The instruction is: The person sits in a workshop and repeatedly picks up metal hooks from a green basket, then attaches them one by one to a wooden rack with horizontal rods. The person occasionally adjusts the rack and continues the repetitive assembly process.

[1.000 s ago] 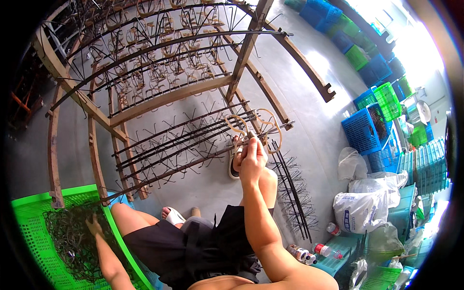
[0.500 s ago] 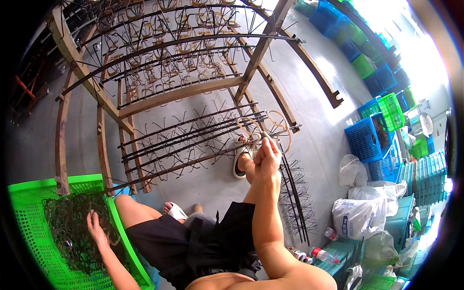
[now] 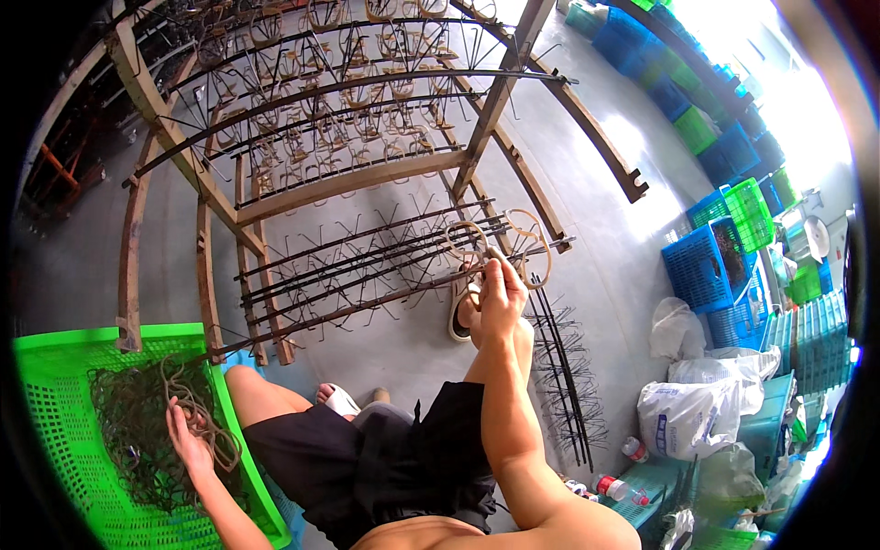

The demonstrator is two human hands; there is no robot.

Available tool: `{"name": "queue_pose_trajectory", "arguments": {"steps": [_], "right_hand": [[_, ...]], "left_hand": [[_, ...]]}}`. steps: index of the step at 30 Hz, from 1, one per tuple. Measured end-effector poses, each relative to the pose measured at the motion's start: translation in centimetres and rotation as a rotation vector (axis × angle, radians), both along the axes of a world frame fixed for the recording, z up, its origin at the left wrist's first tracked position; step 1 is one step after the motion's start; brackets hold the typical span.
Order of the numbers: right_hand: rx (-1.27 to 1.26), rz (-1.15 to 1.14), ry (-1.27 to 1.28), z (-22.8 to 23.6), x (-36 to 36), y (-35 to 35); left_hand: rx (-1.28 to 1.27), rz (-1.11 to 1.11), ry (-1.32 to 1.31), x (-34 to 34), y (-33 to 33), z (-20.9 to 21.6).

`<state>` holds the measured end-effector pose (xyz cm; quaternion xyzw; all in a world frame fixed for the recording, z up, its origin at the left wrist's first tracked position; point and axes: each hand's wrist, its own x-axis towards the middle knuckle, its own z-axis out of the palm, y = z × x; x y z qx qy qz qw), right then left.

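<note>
Head view only. Right hand (image 3: 500, 293) is stretched forward over the raised knee, its fingers pinched shut on a tan cord ring (image 3: 530, 246) at the near right end of the wire rack (image 3: 367, 266), a set of dark rods with forked prongs carried on a wooden frame (image 3: 206, 247) that stands on the concrete floor (image 3: 605, 229). A second tan loop (image 3: 466, 240) hangs on the prongs just left of the held ring. Farther up the frame, more rods carry rows of similar rings.

Left hand (image 3: 188, 440) is down at the person's left side, inside the green plastic crate (image 3: 55, 431), its fingers curled loosely around pale cord loops (image 3: 215, 438) lying on a dark tangled heap (image 3: 133, 431) that fills the crate. A loose bundle of pronged rods (image 3: 564, 385) lies on the floor just right of the raised leg. Blue crates (image 3: 706, 266) and white sacks (image 3: 697, 417) stand near the floor's right edge.
</note>
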<state>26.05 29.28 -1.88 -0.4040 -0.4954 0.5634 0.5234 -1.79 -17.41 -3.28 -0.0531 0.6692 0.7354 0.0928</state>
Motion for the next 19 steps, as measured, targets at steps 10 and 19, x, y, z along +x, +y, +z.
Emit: {"name": "queue_pose_trajectory", "arguments": {"steps": [10,19], "right_hand": [[0.52,-0.256,-0.836,5.8,-1.4,-8.0],[0.511,0.977,-0.228,6.5,-3.5,-16.3]], "left_hand": [[-0.027,-0.175,0.164,9.7,4.4,8.8],[0.083,-0.783,-0.149,12.8,12.4,10.1]]}}
